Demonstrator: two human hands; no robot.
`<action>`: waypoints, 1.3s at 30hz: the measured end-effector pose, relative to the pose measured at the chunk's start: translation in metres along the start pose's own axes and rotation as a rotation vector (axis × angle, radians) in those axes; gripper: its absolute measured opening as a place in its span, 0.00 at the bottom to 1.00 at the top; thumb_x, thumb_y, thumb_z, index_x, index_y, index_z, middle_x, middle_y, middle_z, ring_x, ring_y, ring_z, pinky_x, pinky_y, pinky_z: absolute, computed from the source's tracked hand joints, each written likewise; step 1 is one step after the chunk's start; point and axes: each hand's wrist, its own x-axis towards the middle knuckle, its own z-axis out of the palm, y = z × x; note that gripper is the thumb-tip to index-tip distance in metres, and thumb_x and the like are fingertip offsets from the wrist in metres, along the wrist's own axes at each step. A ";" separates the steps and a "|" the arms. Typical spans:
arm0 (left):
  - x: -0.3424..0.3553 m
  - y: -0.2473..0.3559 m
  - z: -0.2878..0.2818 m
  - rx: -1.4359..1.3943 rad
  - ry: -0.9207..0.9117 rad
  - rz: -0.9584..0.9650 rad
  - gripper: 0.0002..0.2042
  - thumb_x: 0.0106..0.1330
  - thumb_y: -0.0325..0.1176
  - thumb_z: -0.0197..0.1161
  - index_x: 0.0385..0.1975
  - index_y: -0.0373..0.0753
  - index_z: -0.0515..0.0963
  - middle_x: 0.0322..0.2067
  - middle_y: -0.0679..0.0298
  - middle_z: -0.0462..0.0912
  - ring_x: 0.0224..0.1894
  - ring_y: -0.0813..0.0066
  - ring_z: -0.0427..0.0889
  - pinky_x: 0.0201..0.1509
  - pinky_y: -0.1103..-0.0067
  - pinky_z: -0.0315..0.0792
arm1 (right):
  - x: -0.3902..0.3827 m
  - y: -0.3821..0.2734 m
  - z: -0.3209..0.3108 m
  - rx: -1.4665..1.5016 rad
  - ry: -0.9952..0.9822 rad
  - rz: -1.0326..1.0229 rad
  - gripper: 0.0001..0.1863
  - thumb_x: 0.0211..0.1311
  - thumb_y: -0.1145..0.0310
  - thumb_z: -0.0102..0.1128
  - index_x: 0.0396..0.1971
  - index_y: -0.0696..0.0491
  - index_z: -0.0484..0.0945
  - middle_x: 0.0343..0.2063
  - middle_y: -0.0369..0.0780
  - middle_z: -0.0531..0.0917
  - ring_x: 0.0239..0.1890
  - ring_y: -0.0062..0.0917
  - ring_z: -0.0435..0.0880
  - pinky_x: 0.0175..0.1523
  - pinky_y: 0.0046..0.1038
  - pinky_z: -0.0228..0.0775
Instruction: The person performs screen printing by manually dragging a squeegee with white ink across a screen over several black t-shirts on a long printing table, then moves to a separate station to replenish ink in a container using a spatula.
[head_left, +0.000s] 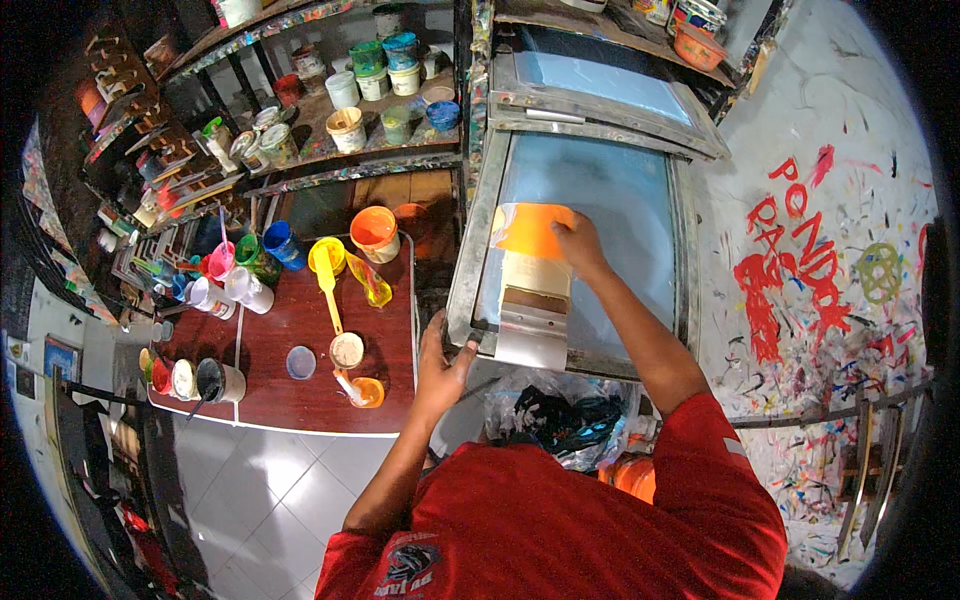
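A screen-printing frame (484,200) with blue mesh stands tilted in front of me. My left hand (443,372) grips its lower left corner, thumb laid over the edge and the fingers partly hidden. My right hand (580,246) pinches a flat orange scraper (535,230) at its right edge, against the left part of the mesh. Just below the scraper is a cream-coloured area (535,272); I cannot tell whether it is a coating or a separate piece. A shiny metal plate-like piece (532,345) sits below that, overlapping the frame's lower bar.
On the dark red table (290,400) at left stand several paint tubs, an orange bucket (375,232) and a yellow tub with a yellow spatula (328,285). Shelves (330,120) of paint pots rise behind. Another frame (610,88) leans above mine. A plastic bag (565,415) lies below.
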 end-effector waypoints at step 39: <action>-0.241 -0.185 -0.310 -0.371 0.502 -0.548 0.22 0.66 0.38 0.59 0.57 0.38 0.65 0.49 0.58 0.73 0.46 0.68 0.78 0.45 0.73 0.75 | -0.307 -0.197 0.082 1.002 0.092 0.691 0.16 0.66 0.57 0.57 0.50 0.45 0.72 0.30 0.30 0.75 0.30 0.16 0.71 0.30 0.19 0.63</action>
